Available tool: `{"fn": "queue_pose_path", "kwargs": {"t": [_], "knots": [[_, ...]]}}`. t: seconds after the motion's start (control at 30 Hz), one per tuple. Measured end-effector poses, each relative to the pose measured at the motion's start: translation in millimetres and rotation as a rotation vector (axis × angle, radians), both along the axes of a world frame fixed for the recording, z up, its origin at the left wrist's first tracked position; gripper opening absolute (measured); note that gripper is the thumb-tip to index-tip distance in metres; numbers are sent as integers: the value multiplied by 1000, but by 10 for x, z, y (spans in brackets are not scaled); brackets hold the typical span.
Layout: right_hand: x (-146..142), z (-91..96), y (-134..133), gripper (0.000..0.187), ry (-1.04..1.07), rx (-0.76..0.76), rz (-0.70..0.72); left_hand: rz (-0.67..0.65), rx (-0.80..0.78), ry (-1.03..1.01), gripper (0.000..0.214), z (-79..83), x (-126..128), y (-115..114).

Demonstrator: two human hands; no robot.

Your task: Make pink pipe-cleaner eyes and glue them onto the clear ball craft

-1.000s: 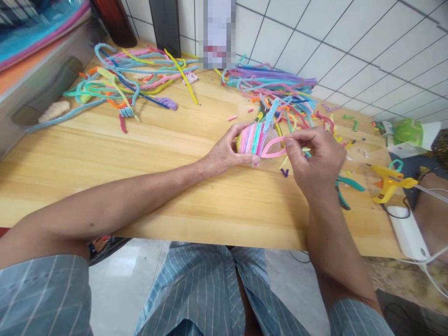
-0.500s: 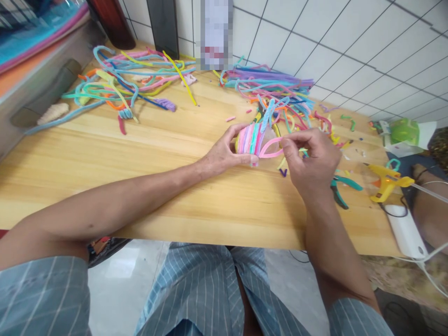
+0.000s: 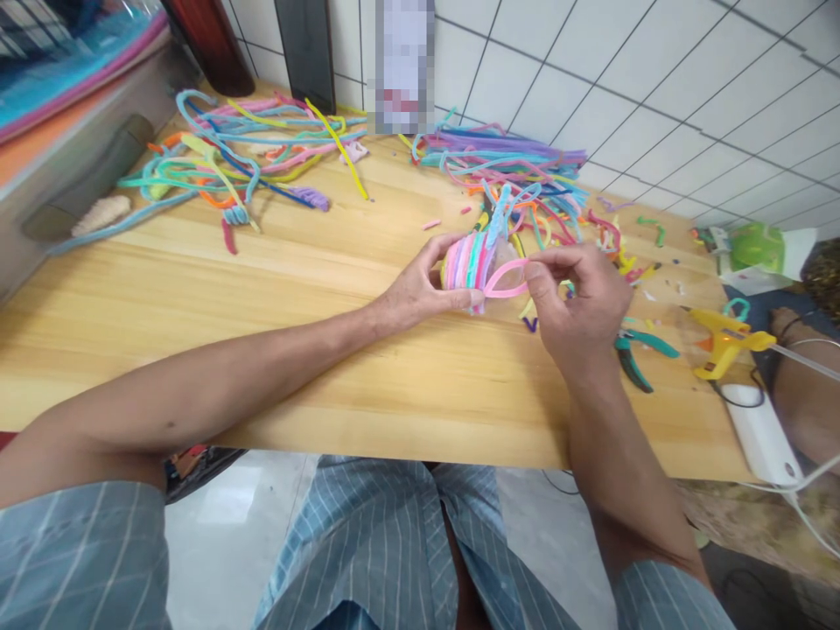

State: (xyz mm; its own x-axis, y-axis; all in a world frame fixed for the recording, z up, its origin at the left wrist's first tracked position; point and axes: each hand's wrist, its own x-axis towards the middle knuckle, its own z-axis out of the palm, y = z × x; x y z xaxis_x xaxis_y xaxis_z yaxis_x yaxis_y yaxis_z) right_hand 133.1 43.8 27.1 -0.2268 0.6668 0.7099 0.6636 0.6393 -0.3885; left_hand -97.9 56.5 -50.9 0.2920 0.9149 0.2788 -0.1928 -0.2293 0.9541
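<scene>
My left hand (image 3: 430, 284) is wrapped round a rounded object striped with coloured pipe cleaners (image 3: 467, 262) in pink, lilac, green and yellow. Its right part is bare and translucent, and a light blue pipe cleaner piece (image 3: 502, 214) sticks up from its top. From its lower front a pink pipe cleaner (image 3: 508, 291) bends out in a loop. My right hand (image 3: 581, 297) pinches the far end of that loop between thumb and forefinger. The object's underside is hidden by my left fingers.
Loose pipe cleaners (image 3: 229, 157) lie at the back left, with a thick bundle (image 3: 499, 153) by the tiled wall. Teal-handled pliers (image 3: 640, 354), a yellow glue gun (image 3: 728, 341) and a white power strip (image 3: 765, 437) lie at the right. Another person's arm (image 3: 807, 385) shows at the right edge.
My right hand has shifted very slightly left, still pinching the pink loop. My left hand and the striped object stay almost still.
</scene>
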Motion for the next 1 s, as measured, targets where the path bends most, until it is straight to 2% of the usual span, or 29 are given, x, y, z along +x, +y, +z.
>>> {"fn": "queue_pose_path", "kwargs": {"t": [0.23,0.43,0.6,0.73,1.0], "knots": [[74,-5,0,42,-160,38,137,-6,-8,-25,102,-22,-8,12],[33,-50,-15,27,-206,5,179,-14,11,-26,100,-70,-9,40],[34,-89,5,27,-174,2,218,-13,38,-14,100,-59,-7,27],[35,-100,2,28,-158,-40,192,1,37,-4,100,-35,-3,8],[0,-98,-23,23,-179,1,147,-24,-1,-29,102,-34,19,2]]}}
